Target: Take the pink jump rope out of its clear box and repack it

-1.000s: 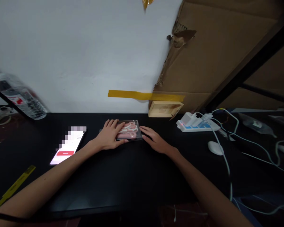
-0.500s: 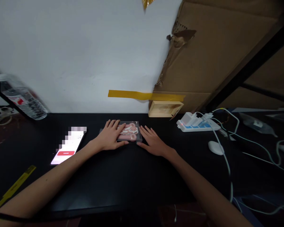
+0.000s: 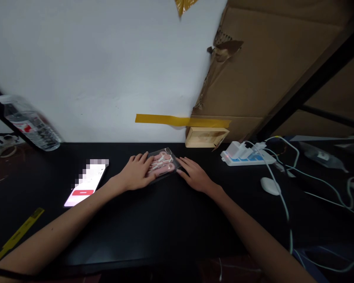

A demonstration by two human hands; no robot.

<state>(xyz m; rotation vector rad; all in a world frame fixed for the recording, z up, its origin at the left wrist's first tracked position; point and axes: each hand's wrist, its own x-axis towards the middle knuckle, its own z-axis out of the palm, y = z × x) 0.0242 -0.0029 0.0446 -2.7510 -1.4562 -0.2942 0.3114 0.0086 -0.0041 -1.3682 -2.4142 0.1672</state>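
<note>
A flat clear plastic packet (image 3: 170,164) with pink and white pieces inside lies tilted on the black tabletop, between my two hands. What the pieces are is too small to tell. My left hand (image 3: 137,172) covers the packet's left end, fingers over its far side and thumb along its near edge, gripping it. At the right corner, my right hand (image 3: 196,175) rests with fingers stretched out and its fingertips against the packet's edge; the thumb is apart from the fingers.
A lit phone (image 3: 87,182) lies left of my left forearm. Behind stand a water bottle (image 3: 32,125) and a shallow open cardboard box (image 3: 207,137) by the wall. To the right are a power strip (image 3: 247,157) with plugs, a white mouse (image 3: 270,186) and loose cables (image 3: 283,200).
The packet has turned anticlockwise, its right end swinging away from me. My left fingers have drawn closer together, and my right hand has shifted slightly to the right.
</note>
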